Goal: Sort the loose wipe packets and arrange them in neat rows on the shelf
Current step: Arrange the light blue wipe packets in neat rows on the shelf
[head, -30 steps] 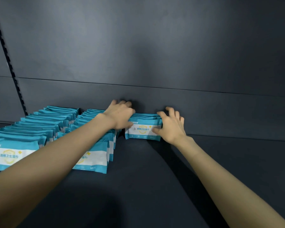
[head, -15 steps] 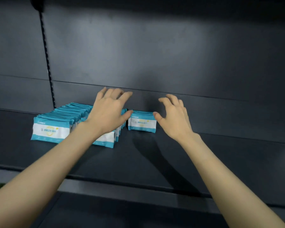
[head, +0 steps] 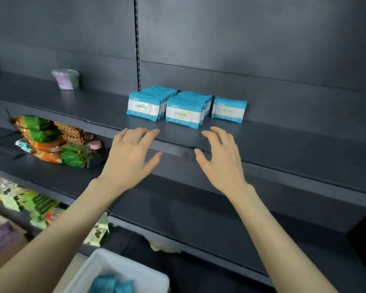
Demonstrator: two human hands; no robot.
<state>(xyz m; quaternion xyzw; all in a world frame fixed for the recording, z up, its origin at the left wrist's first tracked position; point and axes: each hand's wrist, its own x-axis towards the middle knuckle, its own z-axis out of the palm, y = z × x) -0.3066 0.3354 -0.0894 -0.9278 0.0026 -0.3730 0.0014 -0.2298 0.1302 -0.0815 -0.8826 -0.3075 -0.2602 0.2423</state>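
- Hovering apart, spread and empty: left hand, right hand.
- Teal-and-white plastic wipe packets stand just beyond them on the dark metal shelf, rowed label-forward, presumably for neatness.

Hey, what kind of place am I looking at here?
Probably a shop aisle: dark metal shelving, identical wipe packets lined up in rows facing out, and stacked snack packs on the shelf below.
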